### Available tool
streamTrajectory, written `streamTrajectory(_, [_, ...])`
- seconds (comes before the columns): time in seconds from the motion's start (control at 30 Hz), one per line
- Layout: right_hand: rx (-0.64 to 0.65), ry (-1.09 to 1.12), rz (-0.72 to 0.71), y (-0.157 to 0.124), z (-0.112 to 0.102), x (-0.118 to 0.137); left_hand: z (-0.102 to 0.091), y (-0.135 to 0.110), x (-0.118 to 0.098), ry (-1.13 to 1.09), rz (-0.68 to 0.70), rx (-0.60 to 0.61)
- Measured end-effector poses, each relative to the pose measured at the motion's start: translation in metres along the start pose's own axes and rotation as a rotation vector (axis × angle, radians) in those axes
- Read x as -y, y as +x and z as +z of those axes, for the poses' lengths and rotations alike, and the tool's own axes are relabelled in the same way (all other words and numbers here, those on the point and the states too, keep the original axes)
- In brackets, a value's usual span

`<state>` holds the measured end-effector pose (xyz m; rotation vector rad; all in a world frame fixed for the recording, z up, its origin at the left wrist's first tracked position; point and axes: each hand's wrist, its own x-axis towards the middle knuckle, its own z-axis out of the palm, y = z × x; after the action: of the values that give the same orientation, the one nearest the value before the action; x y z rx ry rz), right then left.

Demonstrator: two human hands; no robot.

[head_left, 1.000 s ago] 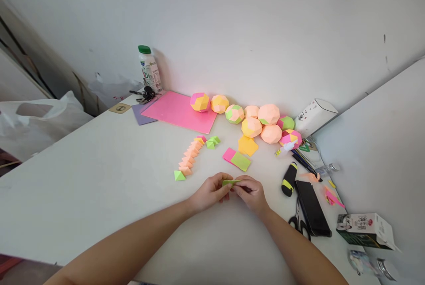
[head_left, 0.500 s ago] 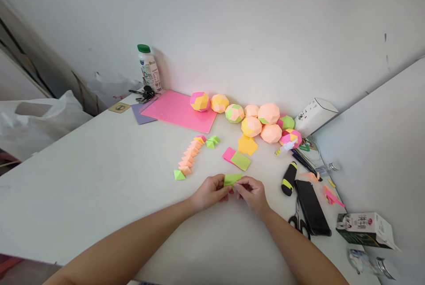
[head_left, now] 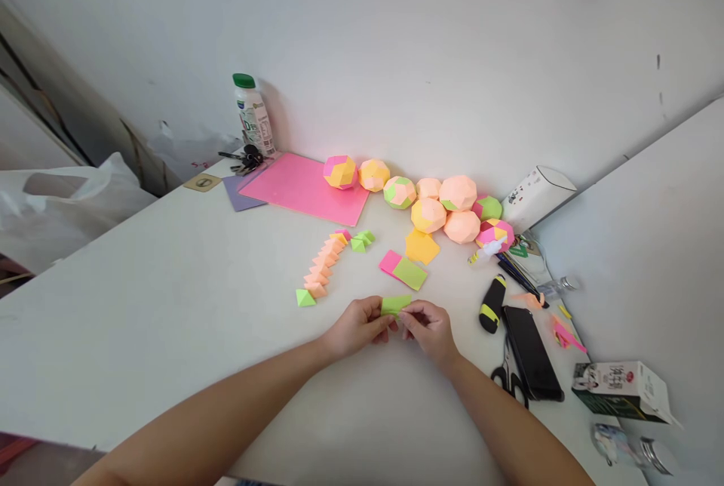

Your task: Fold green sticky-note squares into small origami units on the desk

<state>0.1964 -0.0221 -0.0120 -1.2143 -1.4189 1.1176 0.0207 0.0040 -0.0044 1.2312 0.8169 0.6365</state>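
A small green slip of paper (head_left: pixel 395 304) is held between my two hands over the table. My left hand (head_left: pixel 365 325) pinches its left end, and my right hand (head_left: pixel 431 328) grips the right end, the fingertips close together. The paper's lower edge is partly hidden by my fingers. Just beyond lies a pad of green sticky notes (head_left: pixel 410 273) beside a pink one (head_left: pixel 390 262). To the left runs a row of folded peach paper pieces (head_left: pixel 321 269), with a green folded piece (head_left: pixel 305 298) at its near end. More green folded pieces (head_left: pixel 360 241) sit near its far end.
Several faceted paper balls (head_left: pixel 428 215) line the wall, near a pink sheet (head_left: pixel 305 188) and yellow paper (head_left: pixel 421 247). At right are a cutter (head_left: pixel 492 304), scissors (head_left: pixel 510 379), a phone (head_left: pixel 533 354) and a milk carton (head_left: pixel 622 393). A bottle (head_left: pixel 254 116) and keys (head_left: pixel 249 160) stand back left.
Almost nothing differs. Both hands stay in place with the green paper between them; the view has shifted very slightly.
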Motion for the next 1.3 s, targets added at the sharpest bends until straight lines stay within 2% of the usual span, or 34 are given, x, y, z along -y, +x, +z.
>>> streamTrajectory(0.17, [0.003, 0.118, 0.058, 0.002, 0.001, -0.001, -0.001, 0.001, -0.001, -0.098, 0.018, 0.014])
streamTrajectory(0.37, [0.145, 0.056, 0.03, 0.005, 0.0, 0.006, -0.003, 0.001, -0.003, -0.136, 0.027, 0.034])
streamTrajectory(1.3, [0.104, 0.012, 0.064, 0.003, -0.002, 0.01, -0.002, -0.001, -0.001, -0.017, -0.022, 0.063])
